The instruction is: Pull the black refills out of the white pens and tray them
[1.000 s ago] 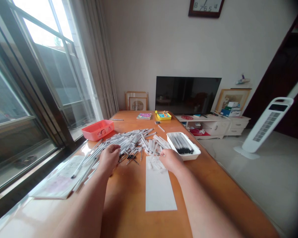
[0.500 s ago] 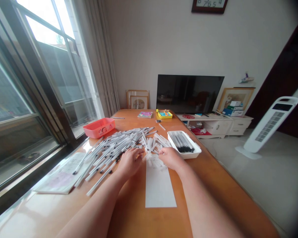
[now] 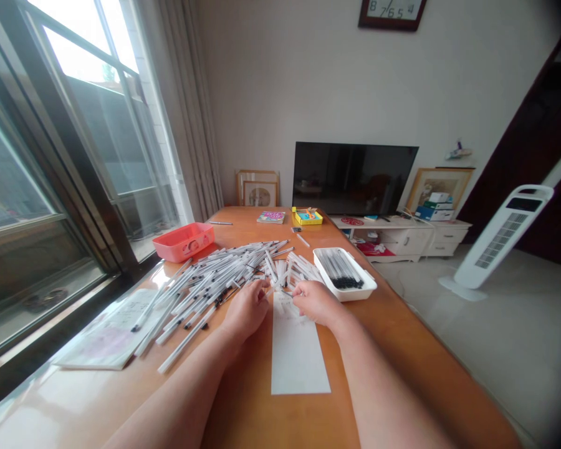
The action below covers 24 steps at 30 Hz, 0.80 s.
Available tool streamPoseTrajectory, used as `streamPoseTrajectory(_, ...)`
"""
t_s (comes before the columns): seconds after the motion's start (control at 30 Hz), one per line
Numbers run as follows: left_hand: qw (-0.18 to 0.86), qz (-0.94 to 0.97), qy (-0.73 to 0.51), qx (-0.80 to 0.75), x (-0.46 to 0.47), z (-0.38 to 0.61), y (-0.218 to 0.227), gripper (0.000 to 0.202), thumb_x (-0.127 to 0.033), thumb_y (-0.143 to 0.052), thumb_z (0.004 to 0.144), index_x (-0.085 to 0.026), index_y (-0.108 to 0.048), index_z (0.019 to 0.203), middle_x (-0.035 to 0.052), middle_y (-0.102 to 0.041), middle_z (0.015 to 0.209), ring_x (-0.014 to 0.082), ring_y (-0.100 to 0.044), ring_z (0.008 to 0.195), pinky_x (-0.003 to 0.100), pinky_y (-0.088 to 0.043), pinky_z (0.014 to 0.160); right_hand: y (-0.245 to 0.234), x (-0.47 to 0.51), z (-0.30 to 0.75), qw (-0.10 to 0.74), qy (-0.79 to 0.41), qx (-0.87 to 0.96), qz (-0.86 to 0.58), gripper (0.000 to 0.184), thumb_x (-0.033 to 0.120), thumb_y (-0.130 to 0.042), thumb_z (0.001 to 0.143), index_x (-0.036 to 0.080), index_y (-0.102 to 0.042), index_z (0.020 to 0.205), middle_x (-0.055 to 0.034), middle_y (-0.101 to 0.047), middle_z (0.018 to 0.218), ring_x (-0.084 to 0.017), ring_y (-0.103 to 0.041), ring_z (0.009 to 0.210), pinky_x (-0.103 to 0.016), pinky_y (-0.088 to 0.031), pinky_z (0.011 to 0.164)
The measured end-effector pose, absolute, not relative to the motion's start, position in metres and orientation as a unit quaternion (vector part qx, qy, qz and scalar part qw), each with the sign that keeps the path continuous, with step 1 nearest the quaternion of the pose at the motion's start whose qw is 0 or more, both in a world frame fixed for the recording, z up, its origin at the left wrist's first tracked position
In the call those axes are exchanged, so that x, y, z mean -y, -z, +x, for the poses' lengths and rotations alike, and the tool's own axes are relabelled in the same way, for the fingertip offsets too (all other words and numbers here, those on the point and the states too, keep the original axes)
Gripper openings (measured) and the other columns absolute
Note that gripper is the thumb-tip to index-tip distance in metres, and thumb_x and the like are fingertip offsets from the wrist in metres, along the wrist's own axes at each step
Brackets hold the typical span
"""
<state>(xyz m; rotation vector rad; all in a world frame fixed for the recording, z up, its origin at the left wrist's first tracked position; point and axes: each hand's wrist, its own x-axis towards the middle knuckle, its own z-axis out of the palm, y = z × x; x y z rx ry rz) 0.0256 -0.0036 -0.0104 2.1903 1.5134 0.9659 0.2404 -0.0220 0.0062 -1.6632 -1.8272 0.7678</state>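
Note:
A big heap of white pen barrels [image 3: 217,274] is spread over the orange wooden table [image 3: 393,349]. My left hand [image 3: 247,308] and my right hand [image 3: 314,300] meet over the far end of a white paper strip [image 3: 297,349]. Both are pinched on a thin pen part [image 3: 280,289] held between their fingertips. Small white pieces [image 3: 290,271] lie just beyond the fingers. A white tray [image 3: 361,289] of finished pens with black tips stands right of my right hand.
A red plastic basket [image 3: 183,242] sits at the table's left side by the window. A printed sheet [image 3: 112,330] lies at the near left. Books and a yellow box [image 3: 307,217] rest at the far end. A TV [image 3: 355,178] and tower fan [image 3: 500,240] stand beyond.
My left hand left the pen heap and moved right to the paper strip's far end. It now meets my right hand, which edged slightly left, and both pinch a pen part.

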Motion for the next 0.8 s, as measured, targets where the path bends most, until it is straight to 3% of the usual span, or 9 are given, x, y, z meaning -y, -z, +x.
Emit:
streamPoseTrajectory(0.2,0.331,0.636,-0.488,-0.498,0.005,0.018,0.0,0.036,-0.028,-0.056,0.083,-0.019,-0.071,0.114,0.0009,-0.061,0.074,0.0147,-0.051,0.064,0.026,-0.04,0.063,-0.012,0.026,0.239,0.288,-0.269,0.676,-0.623,0.006,0.019,-0.053,0.076,0.021,-0.059,0.076,0.0009,-0.063,0.068,-0.012,-0.052,0.057,-0.023,-0.026,0.05)
streamPoseTrajectory(0.3,0.395,0.583,-0.528,-0.475,0.009,0.012,-0.013,0.037,-0.039,-0.061,0.083,-0.018,-0.075,0.11,0.0058,-0.069,0.09,0.0156,-0.055,0.073,0.028,-0.044,0.071,-0.014,0.028,0.237,0.296,-0.266,0.67,-0.626,0.003,0.021,-0.054,0.077,0.021,-0.057,0.078,0.0008,-0.064,0.071,-0.012,-0.053,0.06,-0.023,-0.027,0.052)
streamPoseTrajectory(0.5,0.469,0.561,-0.519,-0.442,0.022,0.011,-0.034,0.045,-0.044,-0.069,0.081,-0.02,-0.07,0.119,0.0042,-0.069,0.095,0.0165,-0.06,0.087,0.029,-0.046,0.084,-0.02,0.031,0.233,0.309,-0.251,0.672,-0.625,0.006,0.021,-0.056,0.076,0.022,-0.057,0.082,0.0006,-0.065,0.073,-0.014,-0.054,0.064,-0.023,-0.028,0.055)
streamPoseTrajectory(0.67,0.413,0.571,-0.548,-0.45,0.025,0.016,-0.038,0.055,-0.047,-0.072,0.079,-0.017,-0.065,0.124,0.0033,-0.066,0.088,0.0162,-0.06,0.081,0.028,-0.047,0.074,-0.025,0.032,0.231,0.319,-0.234,0.659,-0.64,0.008,0.02,-0.056,0.076,0.023,-0.058,0.083,0.0011,-0.065,0.072,-0.014,-0.053,0.064,-0.024,-0.028,0.056)
streamPoseTrajectory(0.8,0.248,0.615,-0.578,-0.476,0.024,0.012,-0.04,0.035,-0.049,-0.066,0.085,-0.019,-0.073,0.101,0.0058,-0.066,0.093,0.0177,-0.059,0.084,0.031,-0.048,0.079,-0.022,0.03,0.23,0.337,-0.214,0.659,-0.637,0.007,0.023,-0.055,0.079,0.024,-0.059,0.084,0.0017,-0.065,0.073,-0.014,-0.052,0.064,-0.024,-0.028,0.056)
